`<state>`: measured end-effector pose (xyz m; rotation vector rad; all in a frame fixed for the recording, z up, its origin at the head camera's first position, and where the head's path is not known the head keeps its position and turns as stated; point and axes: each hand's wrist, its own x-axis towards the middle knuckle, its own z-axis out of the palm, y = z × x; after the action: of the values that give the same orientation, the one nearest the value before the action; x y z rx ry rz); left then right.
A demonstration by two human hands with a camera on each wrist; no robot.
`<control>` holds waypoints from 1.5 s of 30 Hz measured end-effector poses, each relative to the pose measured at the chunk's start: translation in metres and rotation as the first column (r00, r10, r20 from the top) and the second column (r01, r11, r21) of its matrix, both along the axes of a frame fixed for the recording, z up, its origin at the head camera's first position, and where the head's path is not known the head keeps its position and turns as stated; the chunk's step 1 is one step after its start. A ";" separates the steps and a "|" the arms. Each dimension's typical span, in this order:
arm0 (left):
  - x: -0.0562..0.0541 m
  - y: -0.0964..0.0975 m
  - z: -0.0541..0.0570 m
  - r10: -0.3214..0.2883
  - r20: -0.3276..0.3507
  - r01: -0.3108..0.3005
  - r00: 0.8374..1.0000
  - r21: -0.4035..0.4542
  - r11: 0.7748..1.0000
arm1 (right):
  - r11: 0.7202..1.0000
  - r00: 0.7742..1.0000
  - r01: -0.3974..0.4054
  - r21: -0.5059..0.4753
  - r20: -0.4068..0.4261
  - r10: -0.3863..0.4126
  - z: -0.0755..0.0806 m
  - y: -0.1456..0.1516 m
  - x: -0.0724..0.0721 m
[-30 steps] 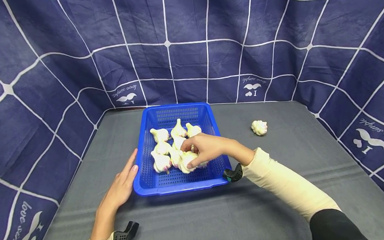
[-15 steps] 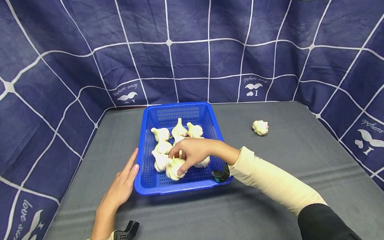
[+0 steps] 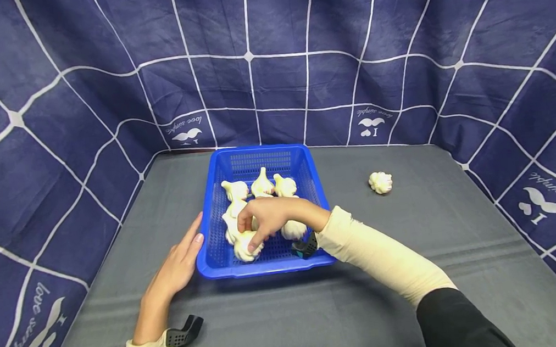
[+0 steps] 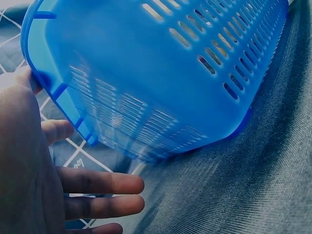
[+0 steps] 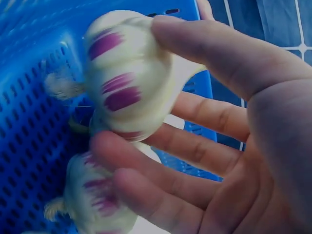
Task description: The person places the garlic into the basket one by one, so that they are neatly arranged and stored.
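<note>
A blue plastic basket with slotted walls holds several white garlic bulbs. Inside its near left part, my right hand grips one garlic bulb between thumb and fingers; purple streaks mark its skin in the right wrist view. Another bulb lies just below the fingers there. At the basket's left side my left hand rests against the rim with its fingers extended. The left wrist view shows those fingers straight beside the basket's outer wall.
One more garlic bulb lies on the grey cloth to the right of the basket. A dark blue curtain with white grid lines hangs behind and along both sides.
My right hand has carried the garlic bulb left and slightly nearer within the basket. The left hand has kept its place at the rim. The head view has shifted slightly.
</note>
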<state>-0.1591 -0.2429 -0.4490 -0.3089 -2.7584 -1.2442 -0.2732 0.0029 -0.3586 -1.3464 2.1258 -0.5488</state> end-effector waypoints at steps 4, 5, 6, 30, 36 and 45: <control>0.000 0.000 0.000 -0.003 0.005 0.003 1.000 -0.004 1.000 | 0.999 0.996 -0.008 0.038 0.091 0.004 -0.003 -0.006 -0.002; 0.000 0.000 0.000 -0.002 0.003 0.002 1.000 -0.006 1.000 | 0.999 0.995 -0.013 0.042 0.096 0.009 -0.004 -0.008 -0.002; 0.000 0.000 0.001 -0.002 0.000 0.002 1.000 -0.007 1.000 | 0.999 0.995 -0.018 0.045 0.102 0.013 -0.004 -0.009 -0.003; 0.000 -0.002 0.003 -0.010 0.018 0.011 1.000 -0.013 1.000 | 0.998 1.000 -0.028 0.063 0.002 0.028 -0.006 -0.017 -0.001; 0.000 -0.002 0.003 -0.013 0.010 0.013 1.000 -0.016 1.000 | 0.999 0.998 0.001 0.042 0.065 -0.004 0.008 -0.008 -0.001; 0.001 -0.001 0.004 -0.012 0.014 0.013 1.000 -0.017 1.000 | 0.999 0.998 0.032 -0.017 0.052 -0.031 0.022 0.008 -0.005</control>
<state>-0.1581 -0.2441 -0.4454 -0.3209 -2.7843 -1.2301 -0.2780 0.0110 -0.3362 -1.2964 2.1077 -0.6096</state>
